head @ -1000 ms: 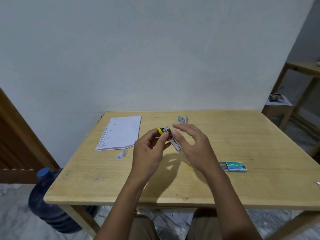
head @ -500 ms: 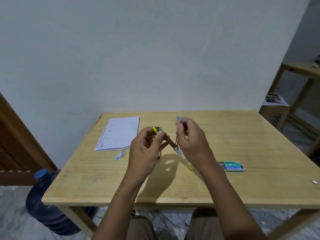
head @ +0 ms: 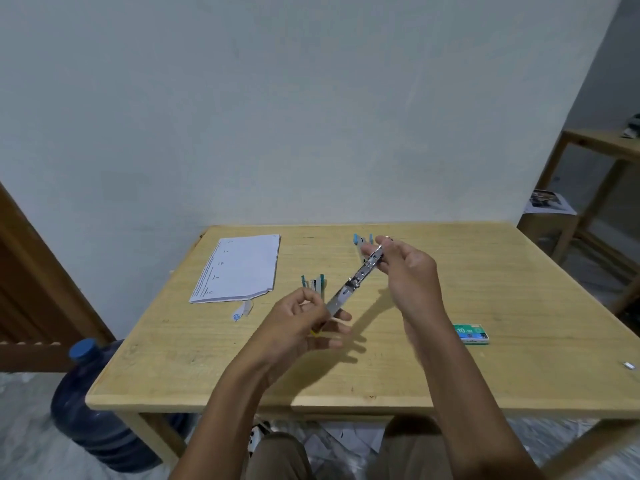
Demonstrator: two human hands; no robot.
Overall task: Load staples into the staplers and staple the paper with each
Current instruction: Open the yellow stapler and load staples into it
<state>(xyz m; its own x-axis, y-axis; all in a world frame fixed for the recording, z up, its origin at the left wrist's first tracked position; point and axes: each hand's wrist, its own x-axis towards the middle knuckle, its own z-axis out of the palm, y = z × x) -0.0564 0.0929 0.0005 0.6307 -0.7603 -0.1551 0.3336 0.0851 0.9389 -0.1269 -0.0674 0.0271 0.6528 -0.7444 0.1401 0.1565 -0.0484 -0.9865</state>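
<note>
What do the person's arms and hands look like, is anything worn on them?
Both are bare: the left hand and right hand carry no gloves, and no watch or bracelet shows at the wrists. The forearms are uncovered to the frame's edge, with no sleeve in view. Below, tan trousers cover the knees.

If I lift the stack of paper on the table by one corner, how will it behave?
The stack of paper looks thin and lies flat on the table, so it would probably droop, not stay stiff. Its near edge looks uneven, so the sheets are likely loose and may fan apart. It is probably light.
</note>
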